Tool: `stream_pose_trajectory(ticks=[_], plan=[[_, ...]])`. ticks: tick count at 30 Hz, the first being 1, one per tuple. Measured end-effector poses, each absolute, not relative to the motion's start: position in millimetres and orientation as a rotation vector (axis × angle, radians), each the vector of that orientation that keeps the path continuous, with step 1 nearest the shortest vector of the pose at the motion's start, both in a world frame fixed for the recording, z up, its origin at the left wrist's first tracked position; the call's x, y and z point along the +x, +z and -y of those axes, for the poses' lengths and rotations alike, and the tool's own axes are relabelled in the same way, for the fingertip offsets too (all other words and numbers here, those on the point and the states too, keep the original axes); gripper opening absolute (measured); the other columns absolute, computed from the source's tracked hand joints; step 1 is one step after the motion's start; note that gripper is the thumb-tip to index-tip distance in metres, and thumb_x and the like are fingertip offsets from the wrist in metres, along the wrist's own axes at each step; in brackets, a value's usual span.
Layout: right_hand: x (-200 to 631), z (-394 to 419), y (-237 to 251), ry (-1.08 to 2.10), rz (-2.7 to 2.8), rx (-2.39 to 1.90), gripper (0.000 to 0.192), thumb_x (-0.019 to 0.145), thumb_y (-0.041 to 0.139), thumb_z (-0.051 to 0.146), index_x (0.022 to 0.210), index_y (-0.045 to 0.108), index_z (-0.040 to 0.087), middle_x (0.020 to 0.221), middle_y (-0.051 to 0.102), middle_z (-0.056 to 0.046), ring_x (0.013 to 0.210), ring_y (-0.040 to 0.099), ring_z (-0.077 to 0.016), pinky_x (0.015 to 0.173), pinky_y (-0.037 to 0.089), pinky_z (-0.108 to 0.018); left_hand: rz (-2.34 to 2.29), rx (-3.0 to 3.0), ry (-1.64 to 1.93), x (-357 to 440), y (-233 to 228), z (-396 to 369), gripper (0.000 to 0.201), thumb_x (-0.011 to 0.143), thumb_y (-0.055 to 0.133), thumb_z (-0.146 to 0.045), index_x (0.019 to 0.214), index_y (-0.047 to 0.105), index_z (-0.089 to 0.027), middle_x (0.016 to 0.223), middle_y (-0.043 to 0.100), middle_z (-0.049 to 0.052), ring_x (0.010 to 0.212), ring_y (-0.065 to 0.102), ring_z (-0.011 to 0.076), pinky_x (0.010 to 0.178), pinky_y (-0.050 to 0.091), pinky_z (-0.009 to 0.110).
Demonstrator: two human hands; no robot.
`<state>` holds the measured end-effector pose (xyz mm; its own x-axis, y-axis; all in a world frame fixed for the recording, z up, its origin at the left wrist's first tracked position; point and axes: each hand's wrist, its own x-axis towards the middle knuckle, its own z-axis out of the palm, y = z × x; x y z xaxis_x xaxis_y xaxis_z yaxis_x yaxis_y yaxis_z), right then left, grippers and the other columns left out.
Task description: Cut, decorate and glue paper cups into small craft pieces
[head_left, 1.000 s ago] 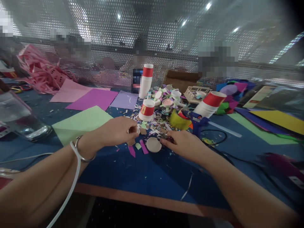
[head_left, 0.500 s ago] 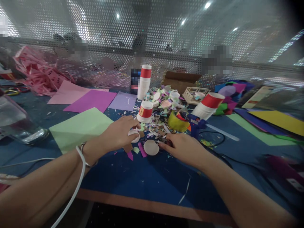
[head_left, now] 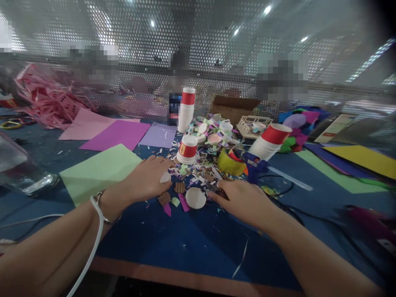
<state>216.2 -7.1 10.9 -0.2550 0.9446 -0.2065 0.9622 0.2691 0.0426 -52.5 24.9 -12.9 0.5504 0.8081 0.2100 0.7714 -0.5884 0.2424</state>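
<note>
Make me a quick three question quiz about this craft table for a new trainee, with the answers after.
1. True or false: the left hand lies partly on the green paper sheet.
2. Which lies between the two hands? A) the white paper disc B) a pair of pliers C) a ruler
3. What colour band runs round the upturned paper cup beyond the left hand?

Key: 1 false, it lies beside the sheet on the blue table, with a small white piece under its fingers. 2 A. 3 red.
</note>
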Motion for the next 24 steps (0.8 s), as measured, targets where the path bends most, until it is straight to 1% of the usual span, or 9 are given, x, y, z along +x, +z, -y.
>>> stream_pose_trajectory(ticks=[3,5,7,10,13,16,20,22,24], plan=[[216.6,8.5,9.4,-0.125,-2.352,1.77,0.042,0.1,0.045,0.049,0.091,0.069,0.016,0.09,0.074,-0.016,0.084,0.073,-0.0335,0.067,0.053,-0.043,-1.388,2.634,0.399,-45.2,-10.1,-21.3,0.032,0.087,0.06,-0.027,0.118,0.062,-0.019,0.113,0.064,0.011,0.111,0.054,0.0312,0.098,0.041,0.049],[216.9,9.4,7.9,-0.106,-2.348,1.768,0.041,0.101,0.045,0.049,0.093,0.068,0.016,0.092,0.074,-0.016,0.087,0.073,-0.0348,0.068,0.053,-0.044,-1.342,2.615,0.403,-39.3,-6.7,-17.8,0.022,0.091,0.059,-0.03,0.11,0.065,-0.02,0.11,0.064,0.009,0.109,0.054,0.0292,0.098,0.04,0.047],[216.9,10.1,6.8,-0.09,-2.343,1.768,0.042,0.101,0.045,0.05,0.094,0.068,0.016,0.093,0.075,-0.016,0.089,0.073,-0.0362,0.07,0.053,-0.046,-1.301,2.607,0.413,-35.1,-3.5,-14.4,0.02,0.094,0.058,-0.035,0.103,0.067,-0.019,0.106,0.064,0.008,0.105,0.054,0.028,0.096,0.041,0.046],[216.1,10.6,6.1,-0.068,-2.335,1.774,0.042,0.102,0.044,0.05,0.094,0.068,0.016,0.092,0.075,-0.015,0.091,0.074,-0.0365,0.071,0.054,-0.045,-1.23,2.624,0.368,-32.3,-2.0,-11.0,0.018,0.092,0.062,-0.036,0.095,0.068,-0.019,0.1,0.064,0.007,0.1,0.055,0.0267,0.094,0.041,0.044],[214.7,10.6,6.3,-0.037,-2.332,1.78,0.04,0.103,0.043,0.047,0.098,0.068,0.015,0.093,0.076,-0.015,0.091,0.074,-0.0358,0.072,0.054,-0.045,-1.209,2.63,0.327,-31.0,-5.5,-11.7,0.012,0.089,0.065,-0.031,0.09,0.067,-0.019,0.098,0.063,0.007,0.1,0.055,0.0262,0.092,0.042,0.041],[213.5,10.2,6.3,-0.002,-2.333,1.789,0.037,0.104,0.042,0.04,0.102,0.069,0.015,0.093,0.077,-0.015,0.09,0.075,-0.0349,0.074,0.054,-0.045,-1.256,2.647,0.396,-30.6,-10.8,-16.6,0.013,0.095,0.057,-0.027,0.093,0.067,-0.019,0.101,0.064,0.007,0.1,0.055,0.0253,0.094,0.042,0.042],[212.6,10.4,6.7,0.013,-2.308,1.802,0.038,0.105,0.04,0.036,0.095,0.071,0.016,0.091,0.077,-0.014,0.088,0.076,-0.0344,0.073,0.054,-0.043,-1.345,2.602,0.646,-34.8,-11.3,-24.1,0.02,0.095,0.054,-0.027,0.109,0.066,-0.017,0.108,0.065,0.009,0.104,0.055,0.0266,0.094,0.042,0.043],[212.7,11.4,7.0,0.05,-2.301,1.785,0.038,0.105,0.039,0.033,0.094,0.072,0.015,0.09,0.078,-0.015,0.087,0.076,-0.0348,0.071,0.054,-0.043,-1.342,2.556,0.739,-38.3,-7.4,-25.7,0.02,0.095,0.051,-0.023,0.105,0.067,-0.017,0.102,0.066,0.008,0.101,0.056,0.0249,0.091,0.043,0.04],[213.4,12.8,7.1,0.11,-2.308,1.759,0.039,0.105,0.039,0.031,0.094,0.072,0.015,0.09,0.078,-0.016,0.087,0.076,-0.0352,0.069,0.054,-0.041,-1.298,2.521,0.734,-41.0,-1.7,-25.3,0.017,0.094,0.052,-0.021,0.098,0.068,-0.017,0.097,0.067,0.008,0.095,0.057,0.023,0.086,0.044,0.037]])
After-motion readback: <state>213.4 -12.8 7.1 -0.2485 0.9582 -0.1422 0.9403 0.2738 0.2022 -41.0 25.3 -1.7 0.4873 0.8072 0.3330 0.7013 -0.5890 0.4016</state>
